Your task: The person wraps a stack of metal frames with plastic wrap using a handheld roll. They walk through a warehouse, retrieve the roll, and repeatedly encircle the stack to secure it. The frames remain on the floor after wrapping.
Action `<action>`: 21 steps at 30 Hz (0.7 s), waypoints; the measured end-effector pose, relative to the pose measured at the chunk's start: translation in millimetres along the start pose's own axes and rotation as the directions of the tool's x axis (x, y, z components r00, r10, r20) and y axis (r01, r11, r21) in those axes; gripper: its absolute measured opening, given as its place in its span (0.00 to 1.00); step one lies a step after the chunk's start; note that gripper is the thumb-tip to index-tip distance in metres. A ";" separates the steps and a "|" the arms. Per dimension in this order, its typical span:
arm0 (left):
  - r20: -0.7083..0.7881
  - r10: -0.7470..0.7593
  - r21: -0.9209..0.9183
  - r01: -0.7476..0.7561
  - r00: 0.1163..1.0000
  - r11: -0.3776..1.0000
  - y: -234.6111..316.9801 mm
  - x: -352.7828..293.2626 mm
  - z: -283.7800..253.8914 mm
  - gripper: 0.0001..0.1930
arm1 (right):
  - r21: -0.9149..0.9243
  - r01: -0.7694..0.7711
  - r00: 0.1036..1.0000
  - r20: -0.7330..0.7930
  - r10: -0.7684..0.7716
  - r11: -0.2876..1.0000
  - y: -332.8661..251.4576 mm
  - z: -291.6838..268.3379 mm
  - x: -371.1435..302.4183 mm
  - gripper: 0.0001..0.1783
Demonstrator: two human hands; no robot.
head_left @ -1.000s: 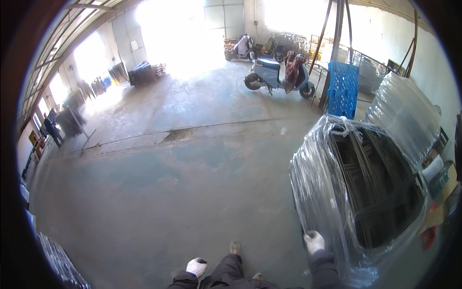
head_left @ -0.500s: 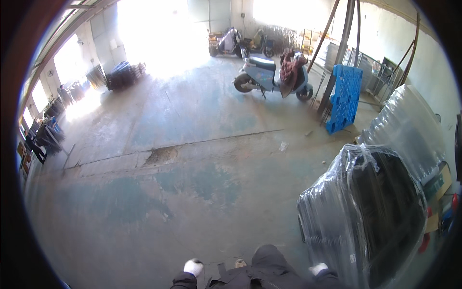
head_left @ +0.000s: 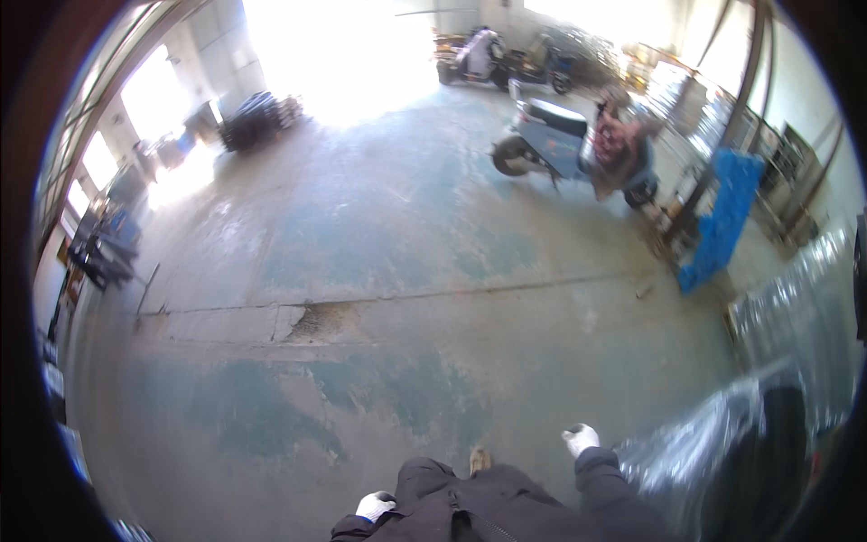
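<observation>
My left hand (head_left: 375,506), in a white glove, hangs low beside the dark trousers (head_left: 426,474). Its fingers look curled in, and no object shows in it. My right hand (head_left: 580,439), also gloved in white, is held forward above the concrete floor, with its fingers curled closed and nothing visible in them. Nearest to it, on the right, is a dark bulky stack wrapped in clear plastic film (head_left: 691,447). The hand appears apart from the film. A tan shoe (head_left: 480,461) shows between the hands.
A crack with a broken patch (head_left: 321,323) crosses the floor. At the right stand a blue plastic pallet (head_left: 722,221), metal posts and a second film-wrapped stack (head_left: 799,307). A grey-blue scooter (head_left: 569,144) is parked beyond. Dark stacked goods (head_left: 257,125) lie near the bright doorway.
The view has shifted, so the scooter, pallet and wrapped stack sit farther right and partly out of frame. My right hand has swung forward; my left is lower and closer to the body.
</observation>
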State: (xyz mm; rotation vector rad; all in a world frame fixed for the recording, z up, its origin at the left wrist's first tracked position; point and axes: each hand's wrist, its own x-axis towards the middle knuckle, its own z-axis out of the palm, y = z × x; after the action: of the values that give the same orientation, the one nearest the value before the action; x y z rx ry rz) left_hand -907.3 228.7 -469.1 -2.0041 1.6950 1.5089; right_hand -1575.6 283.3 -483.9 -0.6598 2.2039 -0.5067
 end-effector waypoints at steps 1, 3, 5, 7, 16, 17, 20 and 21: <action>-0.029 -0.010 -0.128 0.007 1.000 0.992 32.1 37.9 -3.9 0.18 | -0.027 0.071 0.997 0.005 -0.071 0.997 -63.9 -24.5 35.2 0.19; -0.101 0.044 -0.359 -0.078 0.994 0.930 154.8 101.6 16.4 0.15 | -0.134 0.180 0.981 -0.055 -0.188 0.975 -144.2 -83.5 110.5 0.22; -0.121 -0.016 -0.396 -0.034 0.993 0.918 211.7 155.2 -7.7 0.15 | -0.147 0.310 0.949 -0.013 -0.316 0.939 -270.6 -90.5 160.7 0.23; -0.156 0.306 -0.149 -0.329 0.939 0.933 186.6 240.4 -58.5 0.15 | -0.065 0.531 0.848 0.030 -0.530 0.845 -379.2 -63.6 224.3 0.23; -0.070 0.228 0.347 -0.190 0.971 0.918 403.8 542.0 -301.1 0.19 | -0.245 0.067 0.997 -0.019 -0.074 0.967 -376.1 -67.2 433.8 0.31; -0.042 0.369 0.502 -0.300 0.929 0.811 435.6 579.6 -343.8 0.18 | -0.272 0.102 0.994 0.001 -0.106 0.957 -359.3 -74.5 467.2 0.31; -0.206 0.023 0.008 -0.022 0.978 1.000 582.9 646.2 -431.4 0.16 | -0.427 -0.124 0.987 0.042 0.157 0.896 -351.0 -89.7 506.1 0.29; -0.261 0.045 -0.026 -0.053 0.964 0.998 608.0 665.5 -461.6 0.16 | -0.458 -0.140 0.979 0.070 0.192 0.878 -367.7 -82.3 533.7 0.28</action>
State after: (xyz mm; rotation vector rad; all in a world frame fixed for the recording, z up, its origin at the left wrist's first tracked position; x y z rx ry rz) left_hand -1196.7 -740.9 -426.8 -2.2799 1.8364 1.3441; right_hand -1835.8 -314.1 -531.5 -0.7063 2.2570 0.1427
